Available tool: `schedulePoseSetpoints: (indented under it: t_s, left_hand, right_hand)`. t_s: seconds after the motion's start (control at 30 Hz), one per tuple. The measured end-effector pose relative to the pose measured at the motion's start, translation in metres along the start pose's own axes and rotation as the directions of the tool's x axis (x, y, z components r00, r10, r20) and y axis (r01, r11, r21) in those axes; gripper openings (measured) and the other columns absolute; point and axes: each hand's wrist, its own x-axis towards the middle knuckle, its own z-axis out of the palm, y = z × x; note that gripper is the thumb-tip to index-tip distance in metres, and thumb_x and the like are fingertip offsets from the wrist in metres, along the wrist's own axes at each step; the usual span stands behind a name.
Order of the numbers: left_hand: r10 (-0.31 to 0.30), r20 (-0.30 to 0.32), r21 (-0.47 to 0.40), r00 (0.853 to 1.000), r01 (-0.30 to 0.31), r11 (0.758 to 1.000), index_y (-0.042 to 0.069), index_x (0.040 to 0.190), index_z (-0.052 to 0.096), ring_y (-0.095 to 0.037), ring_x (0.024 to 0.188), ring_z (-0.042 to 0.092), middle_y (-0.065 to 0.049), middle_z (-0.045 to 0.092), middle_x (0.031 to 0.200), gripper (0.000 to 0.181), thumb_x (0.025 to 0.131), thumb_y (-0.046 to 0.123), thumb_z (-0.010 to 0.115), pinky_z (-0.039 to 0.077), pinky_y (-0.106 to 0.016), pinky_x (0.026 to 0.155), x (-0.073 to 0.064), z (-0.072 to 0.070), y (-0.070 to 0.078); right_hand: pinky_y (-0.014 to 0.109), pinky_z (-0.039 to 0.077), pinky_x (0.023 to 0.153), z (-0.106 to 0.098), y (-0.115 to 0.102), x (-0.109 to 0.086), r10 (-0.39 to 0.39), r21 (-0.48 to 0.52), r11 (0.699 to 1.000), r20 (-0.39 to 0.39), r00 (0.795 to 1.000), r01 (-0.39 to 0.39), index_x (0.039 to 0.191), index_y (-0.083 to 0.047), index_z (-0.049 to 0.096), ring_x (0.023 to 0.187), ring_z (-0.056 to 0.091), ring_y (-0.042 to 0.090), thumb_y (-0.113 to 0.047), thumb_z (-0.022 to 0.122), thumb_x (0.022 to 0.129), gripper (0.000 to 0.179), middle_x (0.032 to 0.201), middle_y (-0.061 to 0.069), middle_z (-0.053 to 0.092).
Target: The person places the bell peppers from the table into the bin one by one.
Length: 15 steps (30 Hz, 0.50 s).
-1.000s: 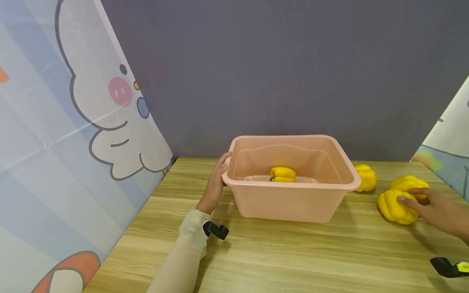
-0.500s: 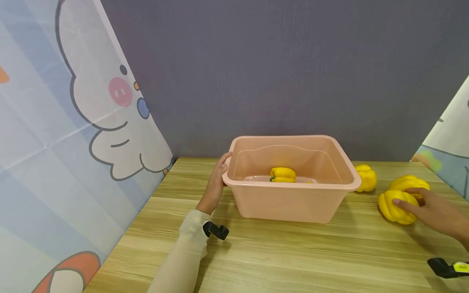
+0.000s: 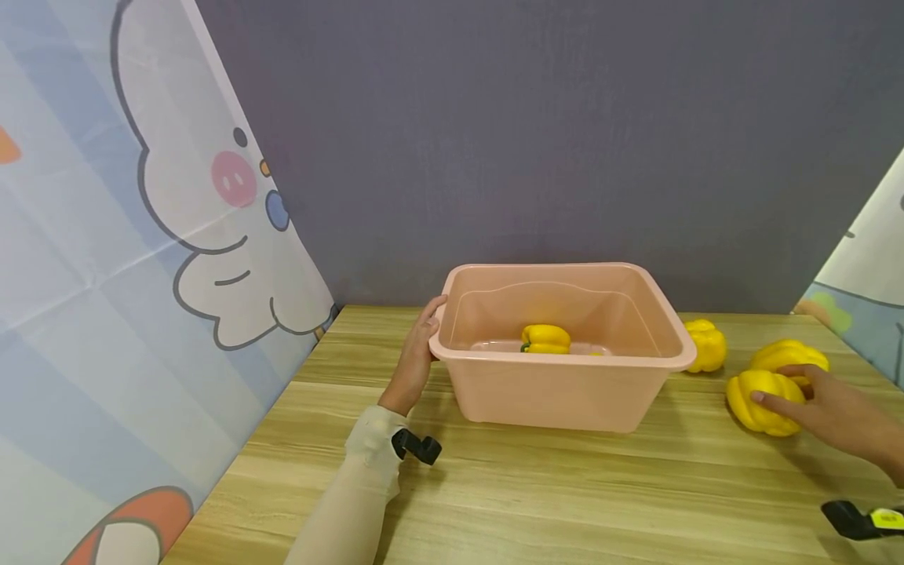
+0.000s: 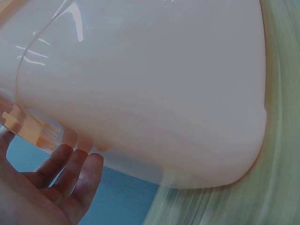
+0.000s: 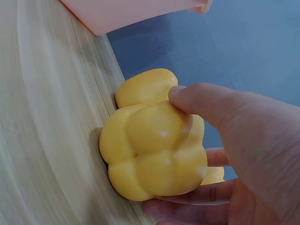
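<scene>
A pink plastic tub (image 3: 551,392) stands on the wooden table. My left hand (image 3: 413,353) grips its left rim; in the left wrist view, the fingertips (image 4: 96,161) touch the tub's outer wall (image 4: 164,93). Inside lies a yellow bell pepper (image 3: 547,339), with a sliver of another yellow thing beside it, mostly hidden by the front wall. At the right, my right hand (image 3: 840,412) holds the nearest yellow bell pepper (image 3: 759,404), thumb on one side and fingers round the other. This pepper (image 5: 154,150) rests on the table in the right wrist view.
Another yellow bell pepper (image 3: 789,355) lies just behind the held one. A further one (image 3: 706,345) sits against the tub's right side, partly covered by it. A dark grey wall (image 3: 551,141) rises behind the table (image 3: 537,502), and a cartoon-printed cloth (image 3: 141,259) hangs at the left.
My right hand has shifted slightly left, and its thumb reaches farther across the near pepper. The left hand and the tub stay in place.
</scene>
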Motion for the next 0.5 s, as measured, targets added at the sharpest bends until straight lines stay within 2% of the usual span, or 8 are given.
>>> schedulePoseSetpoints:
  t_s: [0.2,0.4,0.5]
  left_hand:
    - [0.012,-0.002,-0.007,1.0,-0.012,1.0,0.018,0.154,0.037,-0.034,0.096,0.06,-0.034,0.049,0.129,0.055,0.105,0.043,0.034,0.051,-0.032,0.071,0.0002,0.0006,-0.0019]
    - [0.005,-0.002,0.002,1.0,-0.005,1.0,0.018,0.155,0.036,-0.023,0.093,0.061,-0.032,0.048,0.132,0.054,0.106,0.04,0.033,0.051,-0.033,0.072,-0.0001,-0.0003,-0.002]
    - [0.007,0.0,0.006,1.0,-0.007,1.0,0.018,0.155,0.036,-0.021,0.092,0.061,-0.031,0.049,0.13,0.054,0.106,0.04,0.033,0.051,-0.033,0.071,-0.0001,-0.0005,-0.0014]
  right_hand:
    - [0.068,0.044,0.074,0.0029,0.001,0.0008,-0.038,-0.031,0.999,-0.019,0.999,0.037,0.131,0.026,0.033,0.097,0.048,0.07,-0.049,0.054,0.1,0.083,0.115,0.056,0.042]
    - [0.068,0.044,0.072,0.0053,-0.0016,0.002,-0.068,-0.045,0.997,-0.023,0.997,0.067,0.133,0.022,0.036,0.097,0.049,0.069,-0.047,0.053,0.102,0.078,0.117,0.054,0.044]
    - [0.068,0.044,0.072,0.0061,-0.0025,0.0023,-0.063,-0.038,0.997,-0.022,0.998,0.062,0.133,0.022,0.035,0.096,0.05,0.068,-0.048,0.053,0.101,0.079,0.118,0.054,0.043]
